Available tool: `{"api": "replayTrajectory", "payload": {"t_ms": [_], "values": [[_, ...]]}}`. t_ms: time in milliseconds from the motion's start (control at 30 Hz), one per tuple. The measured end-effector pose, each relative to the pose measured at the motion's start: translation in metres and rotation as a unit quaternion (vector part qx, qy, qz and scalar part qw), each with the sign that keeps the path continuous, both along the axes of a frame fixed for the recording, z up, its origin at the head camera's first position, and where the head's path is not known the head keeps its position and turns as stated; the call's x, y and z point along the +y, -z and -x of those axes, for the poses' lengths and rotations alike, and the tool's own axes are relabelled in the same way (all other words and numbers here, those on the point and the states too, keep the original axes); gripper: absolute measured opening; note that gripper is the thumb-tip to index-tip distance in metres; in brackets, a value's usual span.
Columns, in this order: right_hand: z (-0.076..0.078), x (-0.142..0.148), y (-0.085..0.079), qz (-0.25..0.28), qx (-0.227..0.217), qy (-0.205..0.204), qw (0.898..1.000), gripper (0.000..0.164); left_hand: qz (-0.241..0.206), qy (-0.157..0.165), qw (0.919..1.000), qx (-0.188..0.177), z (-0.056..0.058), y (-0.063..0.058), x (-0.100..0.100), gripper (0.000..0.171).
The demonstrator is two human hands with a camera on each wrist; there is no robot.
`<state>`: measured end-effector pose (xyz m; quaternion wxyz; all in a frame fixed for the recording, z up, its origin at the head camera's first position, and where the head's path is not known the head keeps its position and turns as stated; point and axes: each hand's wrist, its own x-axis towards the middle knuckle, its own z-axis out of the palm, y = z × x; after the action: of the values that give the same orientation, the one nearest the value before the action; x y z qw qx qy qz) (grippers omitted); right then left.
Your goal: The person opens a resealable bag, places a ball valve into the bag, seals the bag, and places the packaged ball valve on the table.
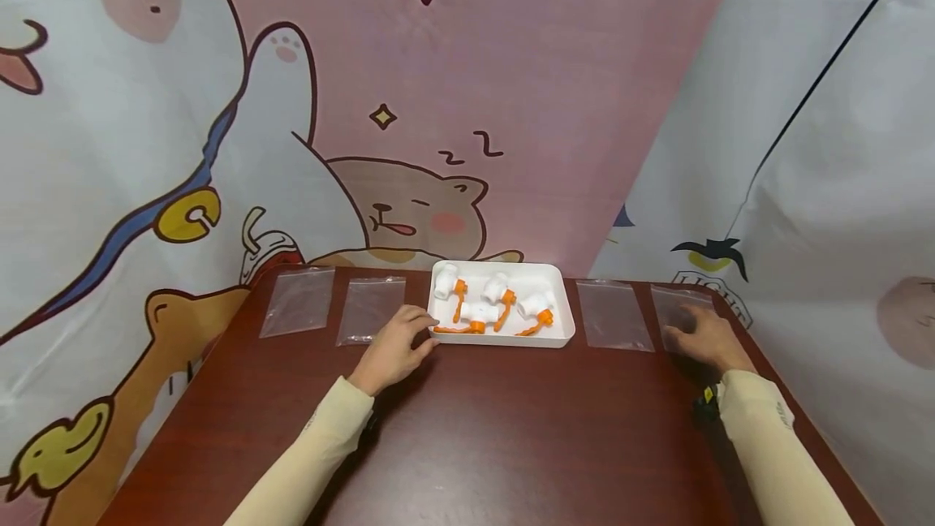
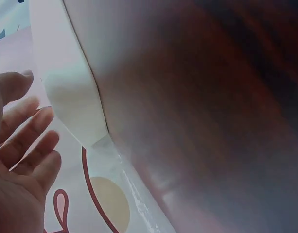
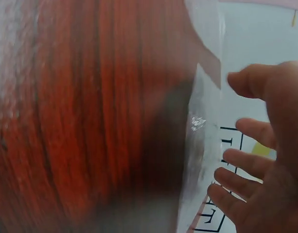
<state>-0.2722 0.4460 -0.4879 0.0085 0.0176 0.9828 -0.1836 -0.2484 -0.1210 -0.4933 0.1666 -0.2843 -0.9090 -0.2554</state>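
Note:
A shallow white tray (image 1: 562,299) stands at the back middle of the table, with several white plastic valves (image 1: 497,289) with orange handles lying in it. My left hand (image 1: 397,350) is at the tray's left front corner, fingers loosely bent and nothing gripped. In the left wrist view the fingers of this hand (image 2: 22,141) are apart. Over the far right clear plastic bag (image 1: 668,299) is my right hand (image 1: 708,338), thumb spread from the fingers. The right wrist view shows this hand (image 3: 265,150) with relaxed fingers holding nothing, close beside the bag (image 3: 200,131).
Two clear bags lie left of the tray, one at the far left (image 1: 298,301) and one nearer (image 1: 371,311). Another clear bag (image 1: 615,315) lies right of it. The dark brown table (image 1: 540,428) backs onto a cartoon-printed cloth (image 1: 548,104).

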Motion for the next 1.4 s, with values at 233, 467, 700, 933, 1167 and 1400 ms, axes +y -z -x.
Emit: {"api": "replayTrajectory", "payload": {"t_ms": [233, 467, 700, 933, 1167, 1400], "values": [[-0.003, 0.005, 0.01, -0.023, -0.03, -0.013, 0.999, 0.075, 0.027, 0.0, 0.9996, 0.014, 0.005, 0.004, 0.007, 0.009], [-0.003, 0.004, 0.011, -0.032, -0.038, -0.019, 0.999, 0.072, 0.036, -0.007, 0.9983, 0.045, 0.01, 0.002, 0.013, 0.006], [-0.004, 0.003, 0.01, -0.036, -0.045, -0.018, 0.998, 0.071, 0.036, 0.0, 0.9984, 0.043, 0.01, 0.001, 0.017, 0.012], [-0.007, 0.002, 0.009, -0.036, -0.044, -0.023, 0.998, 0.069, 0.046, 0.004, 0.998, 0.043, 0.014, -0.001, 0.016, 0.018], [-0.01, -0.002, 0.007, -0.031, -0.042, -0.022, 0.998, 0.068, 0.06, 0.002, 0.9978, 0.027, 0.014, -0.005, 0.015, 0.016], [-0.019, -0.001, 0.008, -0.032, -0.037, -0.04, 0.998, 0.069, 0.064, 0.001, 0.9979, 0.009, 0.014, -0.008, 0.016, 0.014]]}}
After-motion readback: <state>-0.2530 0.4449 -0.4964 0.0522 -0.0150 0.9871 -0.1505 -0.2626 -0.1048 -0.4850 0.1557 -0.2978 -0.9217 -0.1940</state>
